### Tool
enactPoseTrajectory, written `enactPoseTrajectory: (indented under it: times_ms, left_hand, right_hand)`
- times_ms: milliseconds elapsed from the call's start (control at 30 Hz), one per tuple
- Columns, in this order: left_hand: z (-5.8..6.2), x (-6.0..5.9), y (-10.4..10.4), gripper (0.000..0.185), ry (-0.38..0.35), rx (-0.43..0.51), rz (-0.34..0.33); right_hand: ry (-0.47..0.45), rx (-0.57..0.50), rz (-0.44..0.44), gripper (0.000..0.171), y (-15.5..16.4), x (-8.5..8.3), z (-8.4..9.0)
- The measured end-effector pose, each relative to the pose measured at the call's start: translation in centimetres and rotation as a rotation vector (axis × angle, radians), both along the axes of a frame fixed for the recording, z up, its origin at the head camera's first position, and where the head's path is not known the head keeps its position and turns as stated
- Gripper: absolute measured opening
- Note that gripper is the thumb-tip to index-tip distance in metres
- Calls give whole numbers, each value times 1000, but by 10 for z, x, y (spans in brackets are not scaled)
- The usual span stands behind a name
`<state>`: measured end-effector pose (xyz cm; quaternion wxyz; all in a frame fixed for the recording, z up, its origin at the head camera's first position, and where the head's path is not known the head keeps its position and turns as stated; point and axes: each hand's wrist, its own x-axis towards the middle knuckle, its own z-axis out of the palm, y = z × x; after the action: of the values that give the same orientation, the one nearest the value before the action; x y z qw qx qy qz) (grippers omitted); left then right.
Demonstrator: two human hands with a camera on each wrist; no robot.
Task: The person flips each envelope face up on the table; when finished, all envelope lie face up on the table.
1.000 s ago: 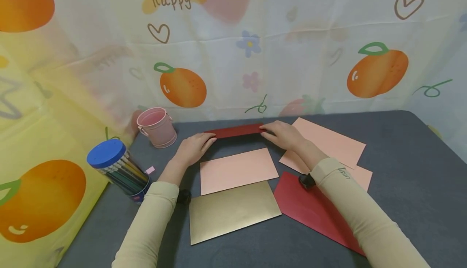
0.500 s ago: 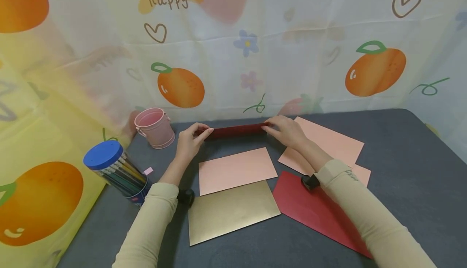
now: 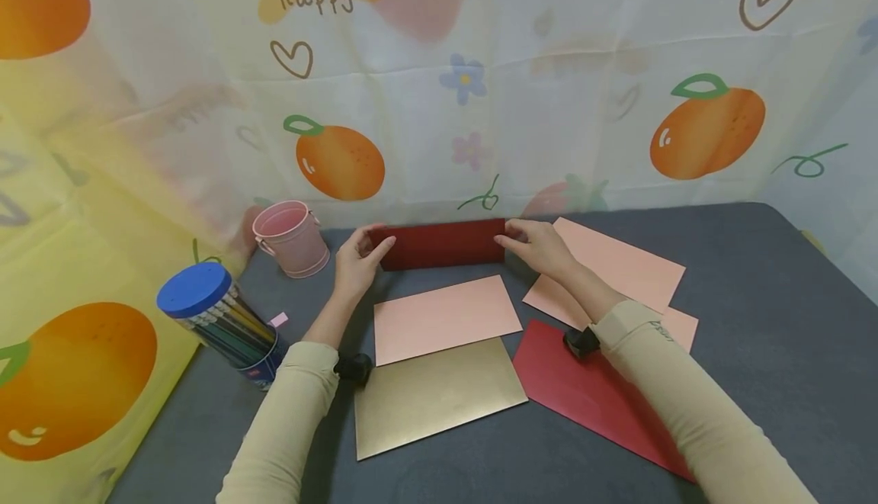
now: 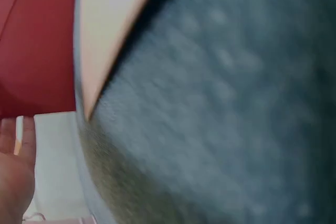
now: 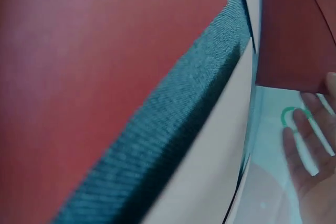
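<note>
A dark red envelope [image 3: 442, 244] stands tilted up on its long edge at the back of the grey table [image 3: 754, 382]. My left hand [image 3: 360, 260] pinches its left end and my right hand [image 3: 538, 248] pinches its right end. In the left wrist view the red envelope [image 4: 37, 45] fills the upper left above the palm [image 4: 16, 171]. In the right wrist view the red envelope [image 5: 291, 30] shows at the upper right, with fingertips [image 5: 312, 145] below it.
A pink envelope [image 3: 446, 319], a gold envelope [image 3: 435, 396] and another red envelope [image 3: 597, 397] lie in front. Two pink envelopes [image 3: 620, 268] lie at the right. A pink bucket [image 3: 291, 237] and a blue-lidded pencil tub [image 3: 219, 317] stand at the left.
Both hands have lifted the dark red envelope from lying flat and tipped it up, so its face now shows toward me.
</note>
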<state>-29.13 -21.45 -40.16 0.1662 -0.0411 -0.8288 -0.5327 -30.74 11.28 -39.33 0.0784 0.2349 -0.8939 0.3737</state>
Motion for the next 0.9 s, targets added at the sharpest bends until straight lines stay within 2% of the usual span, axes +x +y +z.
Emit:
enactPoseTrajectory:
  times_ms: [200, 333, 500, 767, 900]
  left_hand:
    - [-6, 1, -9, 34, -135, -134, 16]
    - [-10, 2, -14, 30, -190, -204, 17]
    - [-13, 2, -17, 27, -207, -226, 15]
    - [-13, 2, -17, 29, -215, -227, 32]
    - [-11, 2, -15, 34, -220, -226, 57]
  right_hand:
    - [-65, 126, -14, 17, -1, -5, -4]
    - [-99, 170, -8, 16, -3, -6, -5]
    - [-115, 201, -10, 16, -5, -7, -7]
    - [-144, 156, -66, 18, -11, -7, -8]
    - [-177, 121, -102, 29, -15, -7, -7]
